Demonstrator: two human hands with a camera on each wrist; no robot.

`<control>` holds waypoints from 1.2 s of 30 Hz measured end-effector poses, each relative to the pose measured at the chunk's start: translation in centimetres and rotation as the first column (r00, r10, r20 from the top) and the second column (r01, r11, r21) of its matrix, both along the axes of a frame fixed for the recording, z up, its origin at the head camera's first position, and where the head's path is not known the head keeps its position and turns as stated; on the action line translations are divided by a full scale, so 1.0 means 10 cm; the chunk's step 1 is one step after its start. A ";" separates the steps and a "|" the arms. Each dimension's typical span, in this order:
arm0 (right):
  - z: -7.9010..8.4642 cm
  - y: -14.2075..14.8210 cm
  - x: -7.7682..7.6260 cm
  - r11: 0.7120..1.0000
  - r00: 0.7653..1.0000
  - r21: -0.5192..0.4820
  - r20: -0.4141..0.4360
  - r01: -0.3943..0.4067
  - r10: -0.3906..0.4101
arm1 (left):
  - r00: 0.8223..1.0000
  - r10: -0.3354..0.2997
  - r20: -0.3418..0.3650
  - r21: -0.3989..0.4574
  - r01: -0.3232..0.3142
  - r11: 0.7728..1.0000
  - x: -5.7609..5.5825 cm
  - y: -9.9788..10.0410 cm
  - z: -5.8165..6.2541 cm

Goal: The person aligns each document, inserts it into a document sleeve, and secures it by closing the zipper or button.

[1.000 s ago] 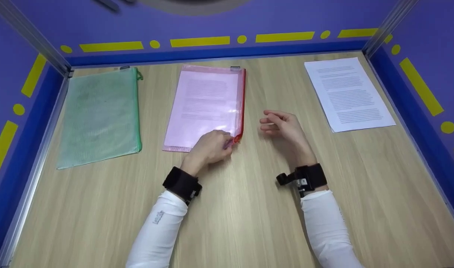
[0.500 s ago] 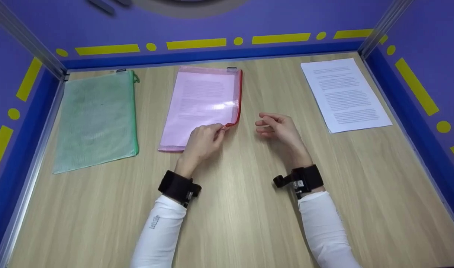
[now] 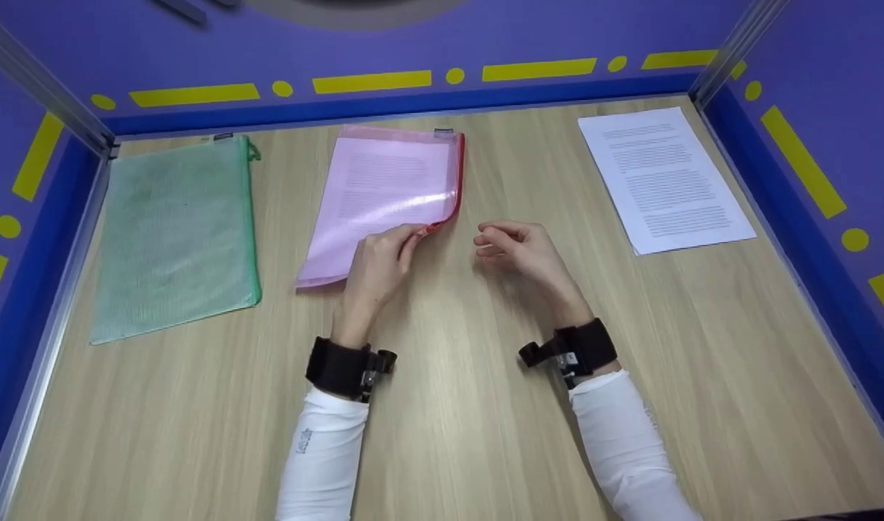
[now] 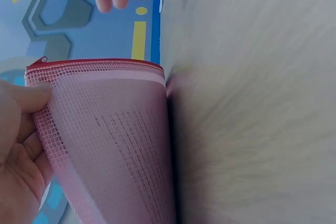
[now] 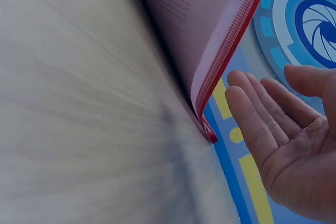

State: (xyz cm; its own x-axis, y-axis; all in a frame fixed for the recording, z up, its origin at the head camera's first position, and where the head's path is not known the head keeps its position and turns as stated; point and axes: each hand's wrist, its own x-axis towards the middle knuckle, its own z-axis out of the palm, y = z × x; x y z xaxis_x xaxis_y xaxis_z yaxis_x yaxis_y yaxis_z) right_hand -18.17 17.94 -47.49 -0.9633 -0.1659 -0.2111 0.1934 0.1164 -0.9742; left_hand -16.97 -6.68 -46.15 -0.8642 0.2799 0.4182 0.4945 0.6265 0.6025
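Pink mesh pouch [image 3: 384, 192], its near corner pinched and raised off the table [image 3: 449, 434] by the left hand [image 3: 376, 264]; lifting seems the step in hand.
Beside it the right hand [image 3: 525, 253] is held with fingers relaxed, nothing gripped; a steady left pinch, perhaps a second grip, seems called for. Flexible, glossy gridded mesh is bowed upward along its red zip edge [image 3: 460, 170], a printed sheet [image 3: 391, 170] enclosed. Beyond, yellow dashes [image 3: 539, 69] are set on the purple wall [image 3: 528, 36].
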 end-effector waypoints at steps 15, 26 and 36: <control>0.08 -0.31 0.10 0.980 0.981 0.052 -0.010 -0.193 0.194 | 0.999 -0.031 0.028 -0.098 0.033 0.995 0.07 -0.02 -0.01; 0.06 -0.43 0.11 0.973 0.974 0.030 0.014 -0.227 0.227 | 0.998 -0.055 0.016 -0.140 0.057 0.989 0.08 -0.01 -0.03; 0.01 -0.41 0.08 0.969 0.969 -0.037 0.028 -0.245 0.246 | 0.997 -0.072 0.035 -0.145 0.076 0.986 0.08 -0.01 -0.05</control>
State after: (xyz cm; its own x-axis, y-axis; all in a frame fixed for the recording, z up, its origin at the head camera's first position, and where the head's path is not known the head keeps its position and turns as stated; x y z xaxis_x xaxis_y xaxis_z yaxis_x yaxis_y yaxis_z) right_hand -17.37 13.83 -47.39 -0.8850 -0.4037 -0.2320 0.1944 0.1324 -0.9719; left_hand -16.17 -6.74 -46.66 -0.8500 0.3997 0.3430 0.5263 0.6713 0.5219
